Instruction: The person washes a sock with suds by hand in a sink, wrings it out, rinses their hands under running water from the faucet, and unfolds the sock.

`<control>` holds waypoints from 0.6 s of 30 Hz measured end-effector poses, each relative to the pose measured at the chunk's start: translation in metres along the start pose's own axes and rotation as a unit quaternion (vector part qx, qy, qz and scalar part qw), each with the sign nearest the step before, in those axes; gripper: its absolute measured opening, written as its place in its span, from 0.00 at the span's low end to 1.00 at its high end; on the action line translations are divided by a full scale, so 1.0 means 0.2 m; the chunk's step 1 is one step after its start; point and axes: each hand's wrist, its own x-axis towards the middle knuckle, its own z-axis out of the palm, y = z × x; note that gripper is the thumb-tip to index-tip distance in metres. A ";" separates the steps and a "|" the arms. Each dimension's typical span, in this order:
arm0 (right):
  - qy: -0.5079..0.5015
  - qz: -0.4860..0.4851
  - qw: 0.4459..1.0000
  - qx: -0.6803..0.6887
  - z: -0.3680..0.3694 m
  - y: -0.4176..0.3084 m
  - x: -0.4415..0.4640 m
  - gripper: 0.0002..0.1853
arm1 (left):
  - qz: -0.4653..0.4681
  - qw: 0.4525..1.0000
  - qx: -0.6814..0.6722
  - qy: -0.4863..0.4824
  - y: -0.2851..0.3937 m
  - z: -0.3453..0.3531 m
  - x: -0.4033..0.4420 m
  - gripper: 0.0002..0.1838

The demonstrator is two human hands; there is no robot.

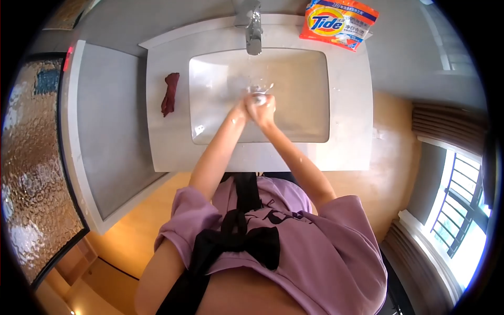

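Over the white sink basin point(302, 100), my left hand point(241, 109) and my right hand point(264, 109) press together, with white suds between and around them. Both hands are closed and blurred by motion. Something small and white point(259, 98) shows at the fingers; whether it is only foam or a lathered item I cannot make out. Just beyond them, the chrome faucet point(254, 37) reaches over the basin's back edge. Splashes and drops show around my fingers, and suds cling to my left wrist.
A twisted dark red cloth point(169, 94) lies on the white counter point(349, 121), left of the basin. At the back right stands an orange Tide detergent bag point(338, 23). A textured glass panel point(37, 173) is at far left, a barred window point(457, 205) at right.
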 end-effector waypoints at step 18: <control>-0.167 0.251 0.949 0.088 -0.24 0.10 0.36 0.22 | -0.217 0.899 0.237 0.297 0.24 0.50 -0.12 0.25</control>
